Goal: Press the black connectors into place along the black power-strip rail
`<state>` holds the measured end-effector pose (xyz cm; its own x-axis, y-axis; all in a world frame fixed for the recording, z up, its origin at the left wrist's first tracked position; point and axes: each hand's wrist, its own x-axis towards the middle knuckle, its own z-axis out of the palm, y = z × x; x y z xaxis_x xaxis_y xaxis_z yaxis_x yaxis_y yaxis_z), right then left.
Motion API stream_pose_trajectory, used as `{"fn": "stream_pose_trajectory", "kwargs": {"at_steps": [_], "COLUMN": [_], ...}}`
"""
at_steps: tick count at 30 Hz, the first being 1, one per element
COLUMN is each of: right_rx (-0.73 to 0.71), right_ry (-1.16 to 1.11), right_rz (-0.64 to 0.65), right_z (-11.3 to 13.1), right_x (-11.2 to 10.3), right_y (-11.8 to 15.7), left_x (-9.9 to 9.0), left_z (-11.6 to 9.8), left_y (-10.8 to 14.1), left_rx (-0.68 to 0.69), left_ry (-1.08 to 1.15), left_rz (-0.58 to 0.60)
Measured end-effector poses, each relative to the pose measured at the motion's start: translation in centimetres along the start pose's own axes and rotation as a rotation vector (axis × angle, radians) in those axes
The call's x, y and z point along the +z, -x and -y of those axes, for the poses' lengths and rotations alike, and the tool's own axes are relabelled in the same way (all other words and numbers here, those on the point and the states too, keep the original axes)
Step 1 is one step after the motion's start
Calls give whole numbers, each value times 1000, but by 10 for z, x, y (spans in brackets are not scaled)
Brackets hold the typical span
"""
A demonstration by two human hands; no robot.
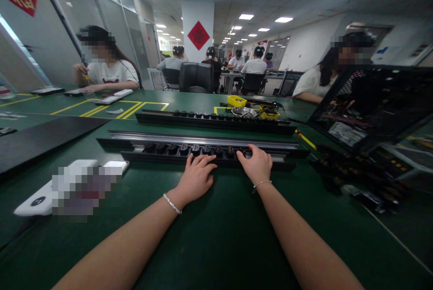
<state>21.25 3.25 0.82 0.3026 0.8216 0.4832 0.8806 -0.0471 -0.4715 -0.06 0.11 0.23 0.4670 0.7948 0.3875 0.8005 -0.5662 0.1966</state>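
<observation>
A long black rail (pixel 162 156) lies crosswise in front of me, holding a row of round black socket-like modules (pixel 183 149). My left hand (pixel 197 176) rests on its front edge near the middle, fingers spread and stretched out. At the right part of the row, my right hand (pixel 256 162) has thumb and forefinger closed about a small dark module, mostly hidden by the fingers. Directly behind lies another long black rail (pixel 203 139) with a shiny strip. Farther back, a third rail (pixel 216 121) carries similar modules.
White devices (pixel 34 200) lie at left beside a dark flat panel (pixel 40 139). Yellow trays (pixel 237 101) stand behind the rails. An open dark case (pixel 372 105) and a blurred heap of dark parts (pixel 358 172) are at right. Co-workers sit across the table.
</observation>
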Motion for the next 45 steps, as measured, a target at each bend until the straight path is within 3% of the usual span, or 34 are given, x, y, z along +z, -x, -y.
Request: {"fn": "stream_pose_trajectory", "kwargs": {"at_steps": [45], "right_rx": [13], "right_ry": [27], "right_rz": [-11], "right_z": [2], "right_x": [-4], "right_y": [3], "left_x": [0], "left_z": [2], "left_y": [1], "left_rx": [22], "left_ry": [-18], "left_rz": [-9]}}
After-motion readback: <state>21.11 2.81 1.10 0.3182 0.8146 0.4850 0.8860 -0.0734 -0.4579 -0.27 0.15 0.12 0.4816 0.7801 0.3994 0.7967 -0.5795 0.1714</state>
